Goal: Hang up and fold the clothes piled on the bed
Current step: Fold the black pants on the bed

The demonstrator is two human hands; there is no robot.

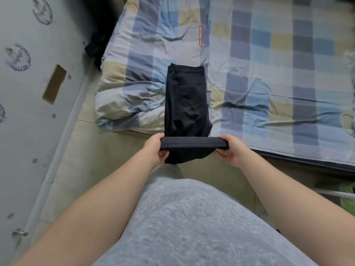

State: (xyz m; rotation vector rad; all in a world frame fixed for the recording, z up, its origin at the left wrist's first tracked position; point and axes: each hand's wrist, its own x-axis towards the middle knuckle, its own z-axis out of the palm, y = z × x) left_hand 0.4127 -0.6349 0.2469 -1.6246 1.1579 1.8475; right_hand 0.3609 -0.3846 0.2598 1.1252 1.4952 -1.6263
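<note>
At bed edge (288,160): black trousers (185,100) fold gripped between hands (194,148).

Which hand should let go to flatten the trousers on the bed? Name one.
Left, narrowly. Both grip the trousers' folded end; the left hand sits nearer their edge on the bed, the right hand farther out.

One pair of black trousers (185,96), two hands (155,148) (230,150), one checked quilt (134,54), perhaps one other dark garment (96,47).
</note>
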